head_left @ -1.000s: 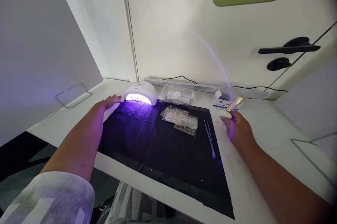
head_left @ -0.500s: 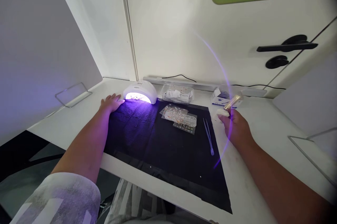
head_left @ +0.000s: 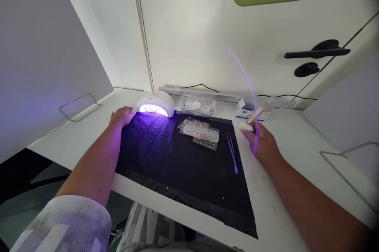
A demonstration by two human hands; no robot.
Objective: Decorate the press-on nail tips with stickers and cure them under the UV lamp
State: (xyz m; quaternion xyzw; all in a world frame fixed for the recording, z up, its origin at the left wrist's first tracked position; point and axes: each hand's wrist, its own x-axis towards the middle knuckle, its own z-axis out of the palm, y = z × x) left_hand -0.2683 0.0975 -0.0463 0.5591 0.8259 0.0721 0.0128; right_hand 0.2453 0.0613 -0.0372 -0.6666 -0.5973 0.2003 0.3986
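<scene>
My left hand [head_left: 122, 116] rests on the table beside the left back edge of the black mat [head_left: 183, 177], its fingers apart and nothing held. Just right of it stands a white lamp [head_left: 160, 102], its opening glowing violet. Over at the right, my right hand [head_left: 263, 137] is closed on a small gold bottle [head_left: 255, 115]. A white pad [head_left: 246, 126] lies at its fingertips; whether it is held too is unclear. Sticker sheets [head_left: 201, 133] overlap on the mat, and tweezers [head_left: 232, 153] lie near its right edge.
Behind the mat is a clear plastic box [head_left: 197, 106] with white packets. A small blue-and-white box [head_left: 244, 111] stands behind my right hand. Wire stands [head_left: 346, 173] are at both sides. A wall with a black door handle [head_left: 319, 51] rises behind.
The whole view has shifted slightly, moving everything a little to the left. My right hand, still on the gold bottle, and my left hand keep nearly the same places on the table.
</scene>
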